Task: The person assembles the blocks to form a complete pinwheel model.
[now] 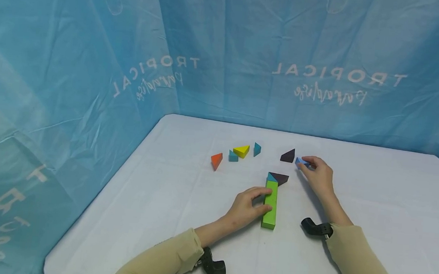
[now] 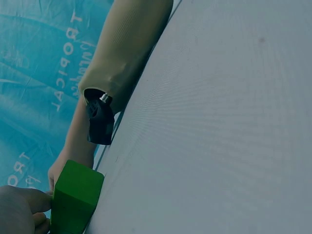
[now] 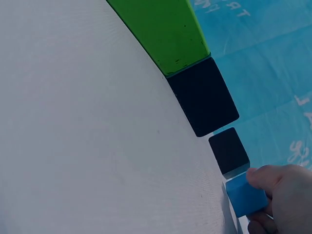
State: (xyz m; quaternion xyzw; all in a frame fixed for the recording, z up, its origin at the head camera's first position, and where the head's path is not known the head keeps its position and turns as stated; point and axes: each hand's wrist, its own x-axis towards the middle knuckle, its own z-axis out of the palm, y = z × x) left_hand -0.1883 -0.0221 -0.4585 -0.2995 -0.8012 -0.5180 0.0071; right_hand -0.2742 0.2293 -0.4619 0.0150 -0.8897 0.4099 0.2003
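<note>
My left hand point(image 1: 246, 206) rests its thumb and fingers on a long green block point(image 1: 269, 218), which lies lengthwise on the white table. A small blue triangular block point(image 1: 271, 177) and a black slanted block point(image 1: 281, 178) sit against its far end. Farther right, my right hand point(image 1: 319, 175) pinches a blue triangular block point(image 1: 302, 161) between thumb and fingers. Close to its left is another black slanted block point(image 1: 288, 156). In the right wrist view the held blue block point(image 3: 246, 195) appears beside a dark block point(image 3: 229, 151).
Left of the black blocks lie an orange triangular block point(image 1: 216, 161), a yellow triangular block point(image 1: 241, 151) and two teal blocks, one nearer point(image 1: 233, 156) and one farther point(image 1: 257, 149). A blue printed curtain point(image 1: 234, 48) hangs behind the table point(image 1: 154, 183).
</note>
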